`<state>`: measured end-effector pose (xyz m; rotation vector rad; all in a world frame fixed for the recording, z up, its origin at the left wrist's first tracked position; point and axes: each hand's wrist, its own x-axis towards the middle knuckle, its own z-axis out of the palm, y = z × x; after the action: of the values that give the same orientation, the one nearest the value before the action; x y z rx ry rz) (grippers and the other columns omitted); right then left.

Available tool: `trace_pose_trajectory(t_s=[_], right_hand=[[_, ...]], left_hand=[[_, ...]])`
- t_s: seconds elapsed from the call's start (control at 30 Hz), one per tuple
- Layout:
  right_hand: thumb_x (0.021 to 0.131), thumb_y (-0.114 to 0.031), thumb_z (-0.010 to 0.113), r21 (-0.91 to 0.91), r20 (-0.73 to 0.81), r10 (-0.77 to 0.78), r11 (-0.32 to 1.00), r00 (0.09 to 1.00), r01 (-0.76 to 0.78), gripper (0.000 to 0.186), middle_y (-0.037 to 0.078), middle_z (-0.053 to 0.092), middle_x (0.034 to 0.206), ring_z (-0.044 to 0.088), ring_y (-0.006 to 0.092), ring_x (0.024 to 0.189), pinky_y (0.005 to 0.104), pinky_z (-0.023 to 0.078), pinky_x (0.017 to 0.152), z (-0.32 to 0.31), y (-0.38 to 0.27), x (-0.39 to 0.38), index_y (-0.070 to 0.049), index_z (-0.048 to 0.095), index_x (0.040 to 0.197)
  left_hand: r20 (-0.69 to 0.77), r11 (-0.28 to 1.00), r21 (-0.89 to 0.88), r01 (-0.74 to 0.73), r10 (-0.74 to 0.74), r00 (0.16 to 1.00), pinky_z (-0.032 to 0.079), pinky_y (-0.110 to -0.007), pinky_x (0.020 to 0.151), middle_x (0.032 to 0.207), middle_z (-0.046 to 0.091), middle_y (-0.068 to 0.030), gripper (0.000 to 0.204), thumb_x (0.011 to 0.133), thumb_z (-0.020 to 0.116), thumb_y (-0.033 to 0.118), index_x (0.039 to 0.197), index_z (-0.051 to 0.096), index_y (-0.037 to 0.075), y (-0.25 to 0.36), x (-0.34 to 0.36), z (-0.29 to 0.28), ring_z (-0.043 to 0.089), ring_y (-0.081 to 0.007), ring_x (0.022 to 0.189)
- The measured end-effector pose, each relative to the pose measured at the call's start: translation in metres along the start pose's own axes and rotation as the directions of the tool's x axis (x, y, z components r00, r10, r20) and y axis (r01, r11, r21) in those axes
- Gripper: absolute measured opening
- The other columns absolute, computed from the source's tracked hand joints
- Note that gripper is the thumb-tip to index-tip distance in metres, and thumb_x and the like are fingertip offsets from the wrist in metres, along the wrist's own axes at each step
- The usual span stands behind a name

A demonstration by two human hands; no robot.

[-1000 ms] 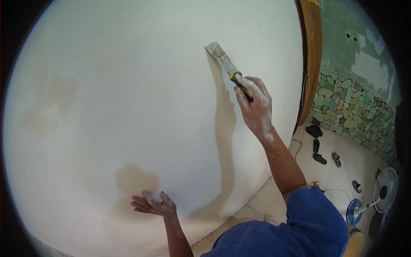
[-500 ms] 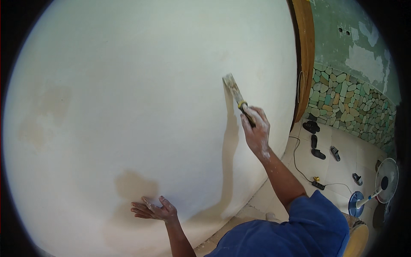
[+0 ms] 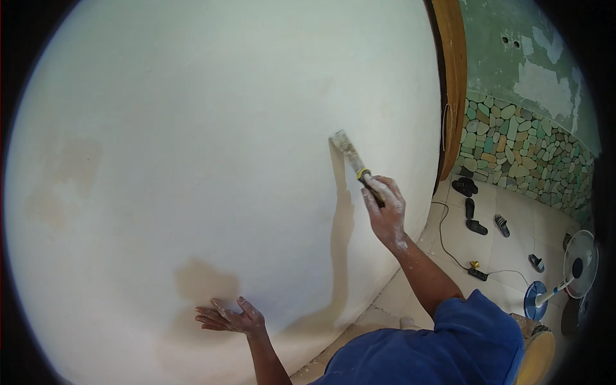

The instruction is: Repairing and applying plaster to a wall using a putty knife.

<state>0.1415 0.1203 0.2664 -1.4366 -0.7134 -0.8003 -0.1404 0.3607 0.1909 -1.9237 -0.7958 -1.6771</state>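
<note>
My right hand point(image 3: 387, 208), dusted with white powder, grips the dark and yellow handle of a putty knife point(image 3: 346, 151), whose broad, stained metal blade is at the white wall point(image 3: 192, 160), with a long shadow below it. Lower left, my left hand point(image 3: 230, 316) has its fingers spread, palm partly turned up, close to the wall and also smeared with white; I cannot tell whether it touches the surface. Faint beige patches show on the left part of the wall.
At right are a wooden frame point(image 3: 454, 83), green patchy wall point(image 3: 513, 64), pebble band point(image 3: 507, 141), black slippers point(image 3: 475, 226), a power strip point(image 3: 477, 274) with cables, a standing fan point(image 3: 577, 267) and a round wooden object point(image 3: 539, 359) behind my blue shirt on the tiled floor point(image 3: 513, 250).
My right hand has moved down with the putty knife, which now sits lower on the wall. My left hand has dropped slightly in the view, still spread.
</note>
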Motion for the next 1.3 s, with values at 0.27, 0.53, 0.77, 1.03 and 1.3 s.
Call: trace_pose_trajectory(t_s=[0.27, 0.53, 0.77, 1.03, 1.3], right_hand=[[0.084, -0.007, 0.066, -0.064, -0.040, -0.119, 0.991, 0.992, 0.117, 0.025, 0.016, 0.060, 0.098, 0.063, 0.0284, 0.085, 0.0337, 0.052, 0.072, 0.014, -0.018, 0.074, -0.004, 0.063, 0.109], [0.082, -0.005, 0.067, 0.094, -0.108, -0.251, 0.961, 0.962, 0.261, 0.031, 0.017, 0.060, 0.101, 0.062, 0.0300, 0.086, 0.0349, 0.052, 0.074, -0.008, -0.019, 0.090, -0.004, 0.060, 0.112], [0.088, -0.017, 0.064, -0.072, 0.205, 0.455, 0.890, 0.866, -0.451, 0.042, 0.012, 0.058, 0.096, 0.058, 0.0202, 0.080, 0.0325, 0.049, 0.069, -0.070, 0.060, -0.072, -0.003, 0.052, 0.125], [0.087, -0.009, 0.063, -0.112, 0.094, 0.798, 0.603, 0.596, -0.790, 0.037, 0.007, 0.056, 0.096, 0.055, 0.0144, 0.080, 0.0286, 0.048, 0.071, -0.195, 0.127, -0.174, -0.006, 0.054, 0.122], [0.087, 0.000, 0.058, -0.054, -0.141, 0.767, 0.625, 0.626, -0.779, 0.036, 0.003, 0.055, 0.097, 0.052, 0.0100, 0.084, 0.0251, 0.046, 0.074, -0.250, 0.227, -0.128, -0.005, 0.053, 0.123]], left_hand=[[0.012, 1.000, -0.004, -0.007, 0.007, 1.000, -0.004, -0.058, 0.111, 0.154, 0.012, -0.0251, 0.061, 0.097, 0.041, 0.037, 0.147, 0.026, 0.005, 0.000, -0.002, -0.002, 0.004, -0.0422, 0.143], [0.017, 1.000, 0.004, 0.023, -0.023, 1.000, -0.005, -0.056, 0.111, 0.153, 0.014, -0.0253, 0.062, 0.097, 0.041, 0.041, 0.145, 0.030, 0.002, 0.003, -0.002, 0.002, 0.005, -0.0403, 0.144], [0.045, 0.998, 0.048, 0.034, -0.037, 0.998, -0.007, -0.058, 0.110, 0.154, 0.010, -0.0249, 0.065, 0.098, 0.038, 0.045, 0.147, 0.025, 0.005, -0.004, -0.005, 0.000, 0.004, -0.0417, 0.143], [-0.061, 0.969, 0.167, 0.183, -0.175, 0.983, 0.003, -0.067, 0.106, 0.157, 0.008, -0.0156, 0.066, 0.099, 0.030, 0.051, 0.151, 0.018, 0.013, 0.007, 0.020, 0.013, 0.005, -0.0404, 0.144], [-0.175, 0.962, 0.201, 0.186, -0.152, 0.973, 0.012, -0.060, 0.108, 0.155, 0.014, -0.0192, 0.065, 0.098, 0.031, 0.052, 0.150, 0.023, 0.013, 0.092, 0.095, 0.041, 0.012, -0.0410, 0.142]])
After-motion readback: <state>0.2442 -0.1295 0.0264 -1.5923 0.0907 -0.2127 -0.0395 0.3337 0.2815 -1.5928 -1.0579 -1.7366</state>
